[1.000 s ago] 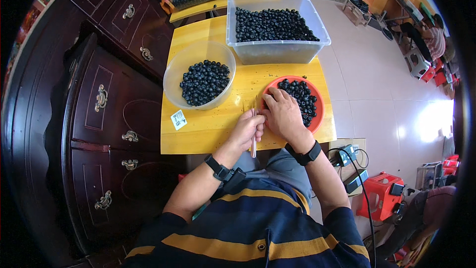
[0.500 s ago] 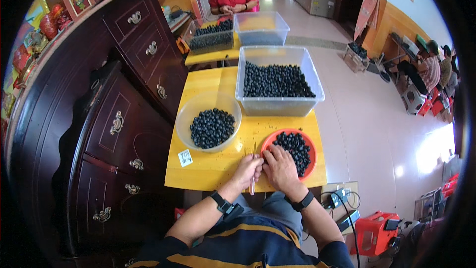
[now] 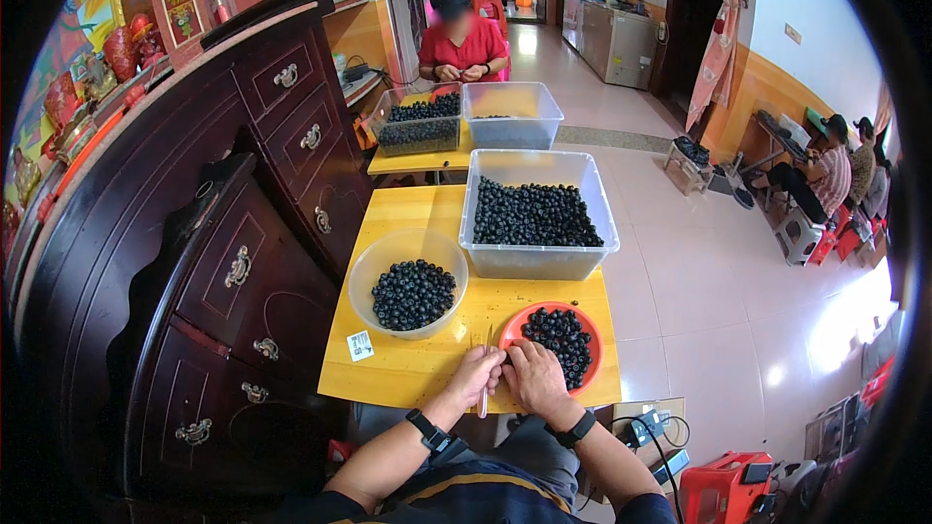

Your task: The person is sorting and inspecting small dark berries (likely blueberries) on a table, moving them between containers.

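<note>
My left hand (image 3: 473, 375) is closed around a slim tool with a pale pinkish handle (image 3: 482, 405); its thin end points away from me over the table, and its exact kind is unclear. Beside it, my right hand (image 3: 536, 376) rests over the near left rim of a red plate (image 3: 595, 376), fingers bent and drawn together. Whatever lies between the fingertips of both hands is too small to make out. Dark round berries (image 3: 563, 335) are heaped on the plate. A round translucent bowl (image 3: 360, 277) to the left holds more dark berries (image 3: 413, 296).
Behind the plate stands a large clear bin (image 3: 544, 264) of berries on the yellow table (image 3: 388, 378). A white label (image 3: 360, 345) lies near the bowl. Dark cabinets (image 3: 243, 262) line the left. A person in red (image 3: 464, 49) sits at a farther table with two bins.
My view has tilted upward, so the table and hands appear lower in the picture. Both hands stay together by the plate, with the tool still in the left.
</note>
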Demonstrator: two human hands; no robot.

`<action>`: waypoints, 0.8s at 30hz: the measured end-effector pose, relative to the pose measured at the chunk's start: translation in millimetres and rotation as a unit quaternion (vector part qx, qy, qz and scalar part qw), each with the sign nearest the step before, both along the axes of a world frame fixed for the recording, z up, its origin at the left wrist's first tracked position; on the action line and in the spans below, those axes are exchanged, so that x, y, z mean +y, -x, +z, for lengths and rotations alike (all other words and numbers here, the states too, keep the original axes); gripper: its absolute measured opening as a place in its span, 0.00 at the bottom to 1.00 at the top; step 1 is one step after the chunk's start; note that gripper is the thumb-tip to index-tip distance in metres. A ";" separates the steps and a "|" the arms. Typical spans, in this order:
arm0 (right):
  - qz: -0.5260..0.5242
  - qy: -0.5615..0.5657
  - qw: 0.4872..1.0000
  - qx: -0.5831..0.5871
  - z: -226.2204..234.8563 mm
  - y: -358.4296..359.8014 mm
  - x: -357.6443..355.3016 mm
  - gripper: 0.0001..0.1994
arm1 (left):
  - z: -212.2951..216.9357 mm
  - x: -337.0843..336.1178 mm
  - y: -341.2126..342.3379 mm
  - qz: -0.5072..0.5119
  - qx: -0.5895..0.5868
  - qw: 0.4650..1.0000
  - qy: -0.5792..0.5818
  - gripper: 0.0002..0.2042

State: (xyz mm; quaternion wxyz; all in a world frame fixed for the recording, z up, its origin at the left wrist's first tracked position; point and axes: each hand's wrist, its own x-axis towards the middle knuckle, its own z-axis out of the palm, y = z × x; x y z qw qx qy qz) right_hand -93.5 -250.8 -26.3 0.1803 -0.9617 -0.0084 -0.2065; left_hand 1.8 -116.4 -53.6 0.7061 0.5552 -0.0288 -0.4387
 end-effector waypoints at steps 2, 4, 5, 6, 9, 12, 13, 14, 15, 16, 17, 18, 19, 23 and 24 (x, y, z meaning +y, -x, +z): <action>0.002 -0.003 1.000 0.010 -1.8 0.7 -3.1 0.12 | 0.2 -0.4 0.7 -0.014 -0.014 1.000 -0.006 0.06; 0.005 -0.008 1.000 0.018 -0.6 -0.5 -2.8 0.12 | -5.5 1.2 -0.7 -0.011 -0.016 1.000 -0.005 0.06; -0.004 -0.003 0.999 0.041 0.3 0.4 -2.7 0.12 | -5.7 0.8 -0.5 -0.011 -0.014 1.000 -0.003 0.06; -0.013 0.002 0.998 0.063 1.0 0.9 -2.6 0.12 | -5.8 0.3 -0.4 -0.010 -0.015 1.000 -0.003 0.06; -0.035 0.011 0.998 0.056 1.7 1.7 -1.9 0.13 | -3.5 -0.4 1.0 -0.007 -0.010 1.000 -0.008 0.07; -0.042 0.012 0.997 0.067 1.7 -0.4 -4.7 0.14 | -1.4 -0.6 2.2 -0.009 -0.019 1.000 -0.016 0.07; -0.042 0.013 0.997 0.066 1.3 -1.3 -6.2 0.14 | -0.9 -0.4 2.2 -0.011 -0.018 1.000 -0.017 0.07; -0.040 -0.013 0.996 0.073 0.7 -2.5 -7.4 0.15 | -1.1 0.1 1.9 -0.013 -0.016 1.000 -0.019 0.07; -0.039 -0.038 0.995 0.079 0.3 -3.5 -7.8 0.16 | -1.3 0.2 1.7 -0.013 -0.016 1.000 -0.018 0.07; -0.039 -0.038 0.995 0.079 0.0 -3.9 -7.5 0.16 | -1.6 0.2 1.6 -0.013 -0.014 1.000 -0.019 0.07; -0.040 -0.037 0.996 0.072 -0.3 -4.0 -7.4 0.16 | -1.1 -0.3 1.7 -0.013 -0.012 1.000 -0.019 0.07; -0.041 -0.035 0.996 0.065 -0.5 -4.2 -7.4 0.16 | -0.6 -0.6 1.8 -0.013 -0.012 1.000 -0.018 0.07; -0.041 -0.034 0.996 0.065 -0.8 -4.3 -7.3 0.16 | -0.2 -1.0 2.1 -0.013 -0.015 1.000 -0.021 0.07; -0.040 -0.049 0.996 0.064 -2.6 -5.8 -7.8 0.14 | -2.7 -0.3 1.1 -0.026 -0.025 0.999 -0.023 0.08; -0.040 -0.045 0.996 0.067 -3.2 -6.5 -8.2 0.13 | -4.0 -0.3 0.6 -0.026 -0.025 0.999 -0.022 0.08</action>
